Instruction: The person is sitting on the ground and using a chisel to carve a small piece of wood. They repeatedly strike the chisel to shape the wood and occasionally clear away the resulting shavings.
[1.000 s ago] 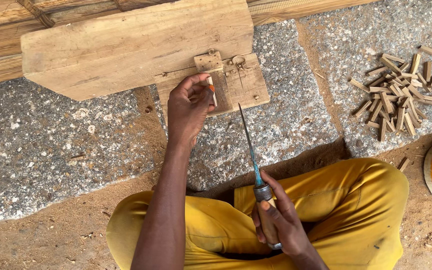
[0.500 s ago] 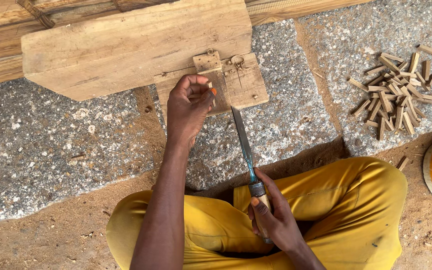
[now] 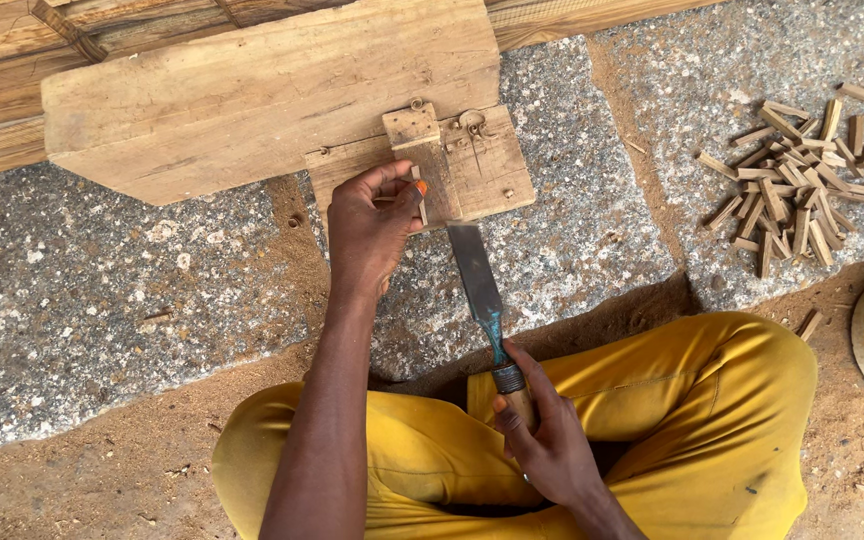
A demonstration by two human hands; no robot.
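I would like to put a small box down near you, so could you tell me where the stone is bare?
The stone slab is bare left of the left hand, below the big plank. A second free strip lies between the chisel and the pile of wood pegs. It is crowded around the small board and at the pegs.

Chisel (image 3: 479,285) — dull grey metal blade, wooden handle. Small block (image 3: 420,160) and plank (image 3: 252,90) above it — rough, matt, unfinished wood. Slab (image 3: 102,300) beneath the plank: coarse speckled stone, dusty.
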